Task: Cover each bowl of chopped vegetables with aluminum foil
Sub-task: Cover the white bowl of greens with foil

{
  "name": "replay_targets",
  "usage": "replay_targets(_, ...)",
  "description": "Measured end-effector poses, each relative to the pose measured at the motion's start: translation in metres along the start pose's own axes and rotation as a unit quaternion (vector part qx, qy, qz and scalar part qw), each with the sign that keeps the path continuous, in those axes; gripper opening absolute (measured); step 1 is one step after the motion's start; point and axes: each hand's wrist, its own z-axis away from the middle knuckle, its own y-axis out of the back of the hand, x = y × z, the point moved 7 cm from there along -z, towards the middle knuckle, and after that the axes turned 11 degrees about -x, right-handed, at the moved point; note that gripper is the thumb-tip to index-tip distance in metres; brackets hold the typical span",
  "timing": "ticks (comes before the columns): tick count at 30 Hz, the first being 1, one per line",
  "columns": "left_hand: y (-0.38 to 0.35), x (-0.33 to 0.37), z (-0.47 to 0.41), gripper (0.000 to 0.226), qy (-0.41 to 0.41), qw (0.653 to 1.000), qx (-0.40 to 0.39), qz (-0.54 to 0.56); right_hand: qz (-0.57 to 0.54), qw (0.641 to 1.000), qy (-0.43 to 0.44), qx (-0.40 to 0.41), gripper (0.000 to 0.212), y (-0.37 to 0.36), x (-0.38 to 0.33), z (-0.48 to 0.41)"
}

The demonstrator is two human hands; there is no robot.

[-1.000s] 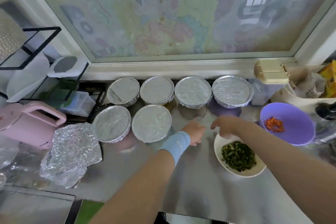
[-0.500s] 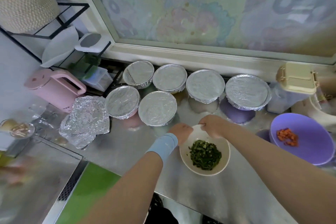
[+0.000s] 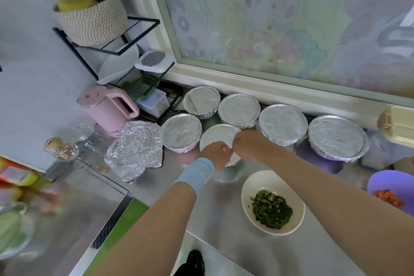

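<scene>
Against the window ledge: a back row (image 3: 283, 123) of 4 foil-covered bowls stands on the steel surface (image 3: 224, 219), rims nearly touching.
Front row: 2 more covered bowls, the left neighbour (image 3: 181, 131) and the front bowl (image 3: 218, 135), where both hands meet.
Left hand (image 3: 215, 153): fingers curled tight at the front bowl's near rim, seemingly pinching its foil edge.
Right hand (image 3: 248, 145): fingers bent down over the same rim, just beside the left hand, holding the bowl there.
White bowl (image 3: 257, 182): uncovered, with chopped greens inside. It sits near the hands, on the person's side and to the right, apart from all fingers and under the right forearm.
Purple bowl (image 3: 385, 179): uncovered, with orange pieces inside, well apart at the right edge.
Loose foil (image 3: 134, 150): crumpled sheets lying left of the left neighbour, apart from the fingers, with that bowl between.
Progress: 6 covered and 2 left, by my count.
Risk, foil: a hard tug at the rim could tear or lift the finished cover, since thin foil holds only by its crimp.
Risk, neighbours: shifting the front bowl could knock the bowls just beside it.
Risk, forearm: the right arm passes over the open greens, and lowering it carelessly could tip the white bowl.
</scene>
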Motion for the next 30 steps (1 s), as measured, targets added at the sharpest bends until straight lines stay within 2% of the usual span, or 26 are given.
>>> replay_targets(5, 0.078, -0.038, 0.002, 0.034, 0.011, 0.998, 0.044, -0.052, -0.024, 0.999, 0.038, 0.014, 0.024, -0.004, -0.078, -0.036)
replay_targets(7, 0.113, -0.063, 0.000, 0.030, 0.022, 0.996, 0.059, -0.064, -0.058, 0.997, 0.051, 0.010, 0.023, -0.009, -0.114, -0.057)
replay_targets(10, 0.164, -0.114, -0.009, 0.020, 0.043, 0.995, 0.072, -0.060, -0.062, 0.996, 0.058, -0.012, 0.029, -0.024, -0.171, -0.093)
replay_targets(14, 0.229, -0.183, -0.024, 0.028, 0.063, 0.992, 0.082, -0.078, -0.082, 0.994, 0.059, -0.036, 0.028, -0.053, -0.238, -0.144)
replay_targets(15, 0.244, -0.202, -0.029, 0.033, 0.068, 0.991, 0.087, -0.077, -0.081, 0.993, 0.050, -0.063, 0.028, -0.064, -0.250, -0.156)
replay_targets(19, 0.280, -0.265, -0.046, 0.047, 0.086, 0.991, 0.061, -0.082, -0.073, 0.988, -0.021, -0.136, 0.032, -0.101, -0.273, -0.189)
replay_targets(23, 0.280, -0.292, -0.060, 0.058, 0.068, 0.988, 0.000, -0.138, -0.074, 0.984, -0.061, -0.148, 0.037, -0.129, -0.277, -0.207)
replay_targets(30, 0.282, -0.307, -0.061, 0.065, 0.067, 0.988, -0.025, -0.136, -0.196, 0.972, -0.100, -0.078, 0.032, -0.123, -0.291, -0.210)
